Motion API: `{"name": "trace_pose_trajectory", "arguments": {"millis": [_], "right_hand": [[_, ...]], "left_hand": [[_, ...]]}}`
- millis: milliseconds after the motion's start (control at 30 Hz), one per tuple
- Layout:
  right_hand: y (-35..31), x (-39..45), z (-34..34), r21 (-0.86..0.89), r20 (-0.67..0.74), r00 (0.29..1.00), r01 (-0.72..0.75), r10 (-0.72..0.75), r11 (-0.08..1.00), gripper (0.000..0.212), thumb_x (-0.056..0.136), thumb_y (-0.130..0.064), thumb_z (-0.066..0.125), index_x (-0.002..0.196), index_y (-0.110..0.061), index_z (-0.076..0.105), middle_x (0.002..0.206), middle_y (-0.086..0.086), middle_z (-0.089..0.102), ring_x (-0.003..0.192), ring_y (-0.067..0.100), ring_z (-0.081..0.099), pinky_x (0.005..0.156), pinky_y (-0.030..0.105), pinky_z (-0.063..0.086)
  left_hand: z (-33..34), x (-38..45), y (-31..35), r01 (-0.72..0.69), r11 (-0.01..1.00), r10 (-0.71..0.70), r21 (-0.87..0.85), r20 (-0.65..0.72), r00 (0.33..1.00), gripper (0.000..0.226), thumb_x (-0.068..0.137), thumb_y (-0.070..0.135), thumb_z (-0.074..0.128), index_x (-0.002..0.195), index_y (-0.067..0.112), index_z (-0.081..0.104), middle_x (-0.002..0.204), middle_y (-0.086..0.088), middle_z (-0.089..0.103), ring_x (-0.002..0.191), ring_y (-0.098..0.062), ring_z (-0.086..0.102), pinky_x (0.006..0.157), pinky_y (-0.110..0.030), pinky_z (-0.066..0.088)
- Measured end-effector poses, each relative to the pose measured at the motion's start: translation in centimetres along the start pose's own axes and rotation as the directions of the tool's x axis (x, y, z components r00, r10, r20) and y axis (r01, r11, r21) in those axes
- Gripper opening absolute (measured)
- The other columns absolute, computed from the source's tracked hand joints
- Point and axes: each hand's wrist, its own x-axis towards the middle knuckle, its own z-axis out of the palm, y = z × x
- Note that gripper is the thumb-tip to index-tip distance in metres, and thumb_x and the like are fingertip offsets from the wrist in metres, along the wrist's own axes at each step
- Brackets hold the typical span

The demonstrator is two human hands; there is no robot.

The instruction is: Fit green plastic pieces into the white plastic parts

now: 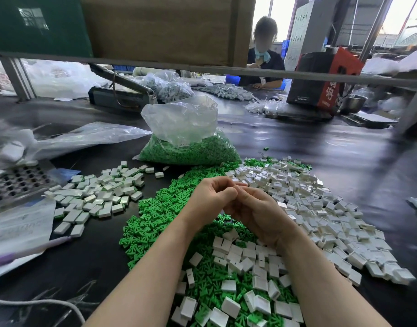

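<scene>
Step in hand, as I judge it: seating one green piece into one white part, held up between both hands above the stock. To do it well I would square the green piece to the slot before pressing, push with the thumb until it sits flush, and keep the pair low over the pile so a dropped piece lands in stock.

Left hand (211,197): fingers curled inward, tips meeting those of the right hand. Right hand (254,208): fingers likewise curled, knuckles toward the camera. The two hands touch at the fingertips. What is pinched between them is hidden by the fingers; I cannot tell which part each hand holds, or whether either holds one.

Task stock: loose green pieces (155,218) lie heaped on the black table (344,161) beneath the forearms. Loose white parts (320,208) spread to the right. A separate white heap (101,194), green showing at some edges, lies to the left. A bag of green pieces (188,147) stands behind.
</scene>
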Motion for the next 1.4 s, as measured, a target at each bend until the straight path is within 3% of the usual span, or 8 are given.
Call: {"name": "trace_pose_trajectory", "arguments": {"millis": [167, 400, 667, 867, 1033, 1133, 1233, 1400], "right_hand": [[-0.1, 0.3, -0.1, 0.085, -0.007, 0.999, -0.043, 0.043, 0.995, 0.054, 0.086, -0.045, 0.060, 0.107, 0.005, 0.061, 0.084, 0.018, 0.061, 0.077, 0.024, 0.054, 0.070, 0.034, 0.037], [-0.4, 0.4, -0.7, 0.184, 0.078, 0.996, -0.058, 0.044, 0.981, 0.032, 0.090, -0.034, 0.050, 0.093, -0.010, 0.072, 0.082, 0.013, 0.067, 0.077, 0.023, 0.060, 0.075, 0.032, 0.040], [-1.0, 0.3, -0.9, 0.104, -0.045, 0.999, -0.018, 0.023, 0.994, 0.031, 0.088, -0.025, 0.049, 0.101, 0.000, 0.064, 0.078, 0.016, 0.064, 0.066, 0.019, 0.055, 0.051, 0.021, 0.042], [-1.3, 0.1, -0.9, 0.015, -0.163, 0.986, 0.036, -0.033, 0.999, 0.024, 0.097, -0.010, 0.045, 0.100, 0.003, 0.065, 0.074, 0.014, 0.064, 0.063, 0.018, 0.051, 0.049, 0.021, 0.038], [-1.5, -0.1, -0.8, -0.114, -0.211, 0.975, 0.050, -0.073, 0.992, 0.023, 0.099, -0.006, 0.045, 0.095, -0.001, 0.067, 0.071, 0.011, 0.065, 0.060, 0.016, 0.049, 0.049, 0.021, 0.036], [-1.6, -0.1, -0.5, -0.215, -0.214, 0.974, 0.026, -0.073, 0.976, 0.022, 0.099, -0.005, 0.046, 0.093, -0.002, 0.067, 0.071, 0.010, 0.065, 0.059, 0.015, 0.049, 0.049, 0.021, 0.036], [-1.7, 0.0, -0.2, -0.333, -0.224, 0.971, 0.006, -0.085, 0.943, 0.022, 0.098, -0.001, 0.048, 0.090, -0.004, 0.068, 0.071, 0.011, 0.064, 0.055, 0.009, 0.050, 0.047, 0.017, 0.038], [-1.8, 0.5, 0.1, -0.581, -0.212, 0.971, -0.037, -0.108, 0.813, 0.024, 0.097, -0.005, 0.051, 0.084, -0.011, 0.070, 0.070, 0.009, 0.069, 0.058, 0.017, 0.050, 0.052, 0.024, 0.042]], "left_hand": [[-0.5, 0.2, -0.2, 0.015, 0.999, -0.015, -0.048, -0.003, 1.000, 0.013, 0.083, 0.009, 0.056, 0.078, 0.013, 0.067, 0.059, 0.005, 0.062, 0.054, -0.012, 0.058, 0.060, -0.026, 0.048], [-1.0, 0.3, -0.6, -0.010, 0.991, 0.016, -0.132, 0.050, 0.999, 0.014, 0.093, 0.000, 0.057, 0.095, 0.005, 0.071, 0.071, 0.007, 0.070, 0.062, -0.004, 0.063, 0.061, -0.015, 0.049], [-1.9, 0.5, -0.7, -0.039, 0.983, 0.043, -0.179, 0.017, 0.999, 0.015, 0.091, 0.008, 0.066, 0.102, 0.004, 0.074, 0.089, -0.020, 0.070, 0.072, -0.018, 0.064, 0.081, -0.030, 0.057], [-2.7, 0.6, -0.2, -0.020, 0.999, 0.018, -0.049, -0.038, 0.999, 0.013, 0.086, 0.014, 0.072, 0.099, 0.014, 0.074, 0.094, -0.002, 0.077, 0.085, -0.008, 0.070, 0.073, -0.016, 0.051], [-6.0, 0.5, -0.2, 0.106, 0.982, -0.063, 0.156, -0.255, 0.965, 0.015, 0.079, 0.014, 0.080, 0.089, 0.022, 0.072, 0.086, 0.004, 0.075, 0.084, -0.010, 0.070, 0.075, -0.021, 0.051], [-8.5, -0.1, -0.9, 0.260, 0.879, -0.059, 0.401, -0.449, 0.891, 0.015, 0.079, 0.017, 0.080, 0.084, 0.024, 0.068, 0.085, 0.005, 0.071, 0.080, -0.010, 0.065, 0.070, -0.026, 0.049], [-10.7, -1.1, -1.4, 0.470, 0.638, 0.009, 0.610, -0.616, 0.787, 0.007, 0.082, 0.022, 0.074, 0.085, 0.024, 0.068, 0.086, 0.001, 0.071, 0.081, -0.020, 0.063, 0.069, -0.030, 0.045], [-12.4, -1.8, -1.7, 0.665, 0.399, 0.005, 0.632, -0.726, 0.687, 0.015, 0.085, 0.023, 0.063, 0.098, 0.021, 0.071, 0.096, -0.009, 0.070, 0.098, -0.035, 0.061, 0.084, -0.036, 0.036]]}}
